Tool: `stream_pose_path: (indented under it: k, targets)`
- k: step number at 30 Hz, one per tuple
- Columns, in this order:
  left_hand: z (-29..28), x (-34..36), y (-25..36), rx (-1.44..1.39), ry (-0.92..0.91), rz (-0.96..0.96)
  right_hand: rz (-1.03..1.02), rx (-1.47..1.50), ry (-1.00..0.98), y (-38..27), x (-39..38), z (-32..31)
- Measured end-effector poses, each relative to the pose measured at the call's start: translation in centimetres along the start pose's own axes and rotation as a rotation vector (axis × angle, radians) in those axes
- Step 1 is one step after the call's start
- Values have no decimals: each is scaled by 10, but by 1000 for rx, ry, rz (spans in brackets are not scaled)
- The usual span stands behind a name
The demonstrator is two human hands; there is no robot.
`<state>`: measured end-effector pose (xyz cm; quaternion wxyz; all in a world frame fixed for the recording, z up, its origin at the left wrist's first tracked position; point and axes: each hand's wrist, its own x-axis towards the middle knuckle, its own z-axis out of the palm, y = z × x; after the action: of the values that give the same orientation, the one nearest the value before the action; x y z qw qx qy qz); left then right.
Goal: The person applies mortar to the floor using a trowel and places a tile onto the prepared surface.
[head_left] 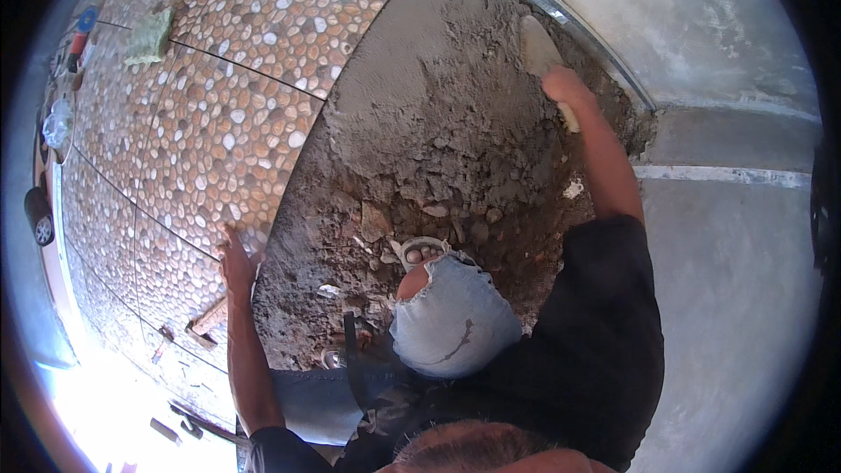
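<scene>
My right hand [565, 88] is closed round the handle of a trowel [538, 45], whose mortar-smeared blade lies against the grey wet mortar [420, 52] close to the wall. Smooth mortar covers the far part of the bed; nearer to me it turns lumpy, then to loose earth and stones [377, 221]. On the left, my left hand [236, 264] presses on the edge of the pebble-patterned tiles [219, 123], its fingers stretched out and holding nothing. The tile edge runs along the mortar bed.
A hammer [207, 322] lies on the tiles beside my left forearm. Farther off are a pale green sponge-like block [151, 38], a red and blue tool [82, 33] and a clear plastic bag [58, 123]. A grey wall [727, 280] bounds the right side. My bent knee [455, 315] juts over the earth.
</scene>
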<state>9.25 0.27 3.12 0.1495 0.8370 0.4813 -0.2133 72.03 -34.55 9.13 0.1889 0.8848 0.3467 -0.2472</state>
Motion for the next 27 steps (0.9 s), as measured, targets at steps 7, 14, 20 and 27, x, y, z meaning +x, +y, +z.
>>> stream_pose_path:
  k: [7, 14, 20, 27]
  targets:
    - [8, 0, -5, 17, 15, -30, 512, 896, -141, 78, -50, 57]
    - [3, -1, 6, 54, 9, -18, 328, 962, -288, 0, -161, 71]
    - [-9, -3, 9, -48, -9, 6, 160, 1269, -235, -113, -209, 101]
    - [-6, 1, 1, -23, 37, 21, -78, 1667, -350, -273, -168, 84]
